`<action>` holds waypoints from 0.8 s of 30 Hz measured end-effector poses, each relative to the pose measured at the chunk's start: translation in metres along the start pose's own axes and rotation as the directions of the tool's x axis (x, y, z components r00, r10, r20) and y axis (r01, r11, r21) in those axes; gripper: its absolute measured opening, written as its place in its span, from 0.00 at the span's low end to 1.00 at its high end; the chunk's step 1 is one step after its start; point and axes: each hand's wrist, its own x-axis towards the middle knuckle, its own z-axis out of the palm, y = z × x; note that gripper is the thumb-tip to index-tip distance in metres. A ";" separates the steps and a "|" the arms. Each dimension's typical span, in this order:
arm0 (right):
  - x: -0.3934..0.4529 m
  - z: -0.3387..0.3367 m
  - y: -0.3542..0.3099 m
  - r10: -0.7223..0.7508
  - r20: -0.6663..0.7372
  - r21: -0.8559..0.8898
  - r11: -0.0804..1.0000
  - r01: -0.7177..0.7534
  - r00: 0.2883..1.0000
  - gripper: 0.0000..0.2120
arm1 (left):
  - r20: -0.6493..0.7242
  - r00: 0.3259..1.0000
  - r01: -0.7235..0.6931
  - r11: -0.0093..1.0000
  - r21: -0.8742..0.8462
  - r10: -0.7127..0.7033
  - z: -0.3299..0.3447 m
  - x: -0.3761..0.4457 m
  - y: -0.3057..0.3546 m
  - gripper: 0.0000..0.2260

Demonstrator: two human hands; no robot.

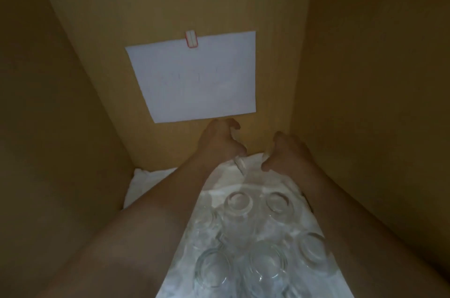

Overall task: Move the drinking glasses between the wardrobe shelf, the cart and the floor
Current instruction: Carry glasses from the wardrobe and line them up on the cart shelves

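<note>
Two bare hands reach deep into the tan wooden wardrobe shelf (pixel 365 78). Left hand (pixel 219 142) has its grip curled round a clear drinking glass (pixel 239 163) at the far end, near the back panel. Right hand (pixel 285 151) is just right of it, fingers curled; cannot tell whether its grip holds anything. Several more clear upside-down glasses (pixel 237 202) stand on the white cloth liner (pixel 146 183), nearer the camera between the forearms. White paper sheet (pixel 194 78) is clipped to the back panel.
</note>
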 end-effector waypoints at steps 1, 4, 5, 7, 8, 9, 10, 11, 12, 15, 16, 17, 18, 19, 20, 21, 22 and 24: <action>-0.004 -0.009 -0.005 0.015 -0.055 0.041 0.999 -0.013 0.998 0.31 | -0.081 0.997 -0.007 0.999 -0.049 0.003 -0.015 -0.004 0.008 0.31; -0.020 -0.032 -0.019 0.068 -0.221 0.233 0.972 -0.015 0.973 0.37 | -0.273 0.956 -0.007 0.926 -0.377 -0.104 -0.057 -0.020 0.034 0.26; -0.027 -0.038 -0.023 0.088 -0.273 0.318 0.948 0.003 0.958 0.39 | -0.278 0.945 -0.002 0.845 -0.535 -0.174 -0.069 -0.028 0.040 0.24; -0.043 -0.051 -0.031 0.153 -0.364 0.471 0.881 0.040 0.919 0.37 | -0.248 0.936 -0.027 0.652 -0.758 -0.250 -0.092 -0.048 0.049 0.22; -0.049 -0.056 -0.034 0.200 -0.385 0.554 0.831 0.052 0.901 0.34 | -0.235 0.938 -0.047 0.578 -0.814 -0.254 -0.100 -0.057 0.051 0.22; -0.059 -0.062 -0.038 0.249 -0.384 0.640 0.766 0.062 0.889 0.32 | -0.222 0.943 -0.068 0.509 -0.858 -0.248 -0.111 -0.068 0.052 0.22; -0.067 -0.065 -0.042 0.298 -0.357 0.733 0.677 0.068 0.885 0.31 | -0.193 0.950 -0.070 0.432 -0.899 -0.246 -0.120 -0.077 0.052 0.23; -0.077 -0.069 -0.047 0.342 -0.306 0.826 0.560 0.069 0.888 0.31 | -0.144 0.958 -0.053 0.341 -0.938 -0.247 -0.131 -0.087 0.051 0.24; -0.086 -0.071 -0.051 0.373 -0.240 0.900 0.431 0.062 0.896 0.31 | -0.075 0.967 -0.013 0.247 -0.969 -0.243 -0.141 -0.096 0.050 0.24; -0.117 -0.071 -0.063 0.342 -0.045 0.992 0.124 0.003 0.939 0.24 | 0.094 0.980 0.087 -0.044 -0.995 -0.176 -0.165 -0.127 0.043 0.18; -0.130 -0.070 -0.069 0.287 -0.007 0.999 0.052 -0.008 0.958 0.20 | 0.108 0.982 0.088 -0.129 -0.988 -0.156 -0.170 -0.138 0.037 0.17; -0.142 -0.068 -0.073 0.235 0.020 1.000 -0.013 -0.017 0.972 0.17 | 0.116 0.983 0.086 -0.201 -0.976 -0.145 -0.172 -0.149 0.031 0.19; -0.152 -0.065 -0.075 0.193 0.047 0.996 -0.088 -0.030 0.980 0.17 | 0.126 0.982 0.086 -0.257 -0.963 -0.141 -0.173 -0.159 0.026 0.20; -0.164 -0.062 -0.078 0.165 0.078 0.986 -0.161 -0.051 0.983 0.18 | 0.138 0.981 0.092 -0.297 -0.950 -0.135 -0.175 -0.171 0.019 0.21; -0.177 -0.058 -0.080 0.145 0.106 0.970 -0.232 -0.070 0.984 0.20 | 0.147 0.981 0.100 -0.315 -0.944 -0.128 -0.176 -0.181 0.014 0.22; -0.189 -0.053 -0.082 0.131 0.123 0.955 -0.286 -0.082 0.984 0.21 | 0.158 0.980 0.112 -0.319 -0.941 -0.123 -0.177 -0.194 0.009 0.23; -0.200 -0.048 -0.083 0.111 0.123 0.941 -0.329 -0.081 0.986 0.22 | 0.174 0.977 0.127 -0.317 -0.940 -0.125 -0.177 -0.204 0.005 0.23; -0.223 -0.035 -0.085 0.086 0.078 0.915 -0.403 -0.037 0.993 0.25 | 0.216 0.967 0.169 -0.300 -0.939 -0.132 -0.178 -0.225 -0.002 0.22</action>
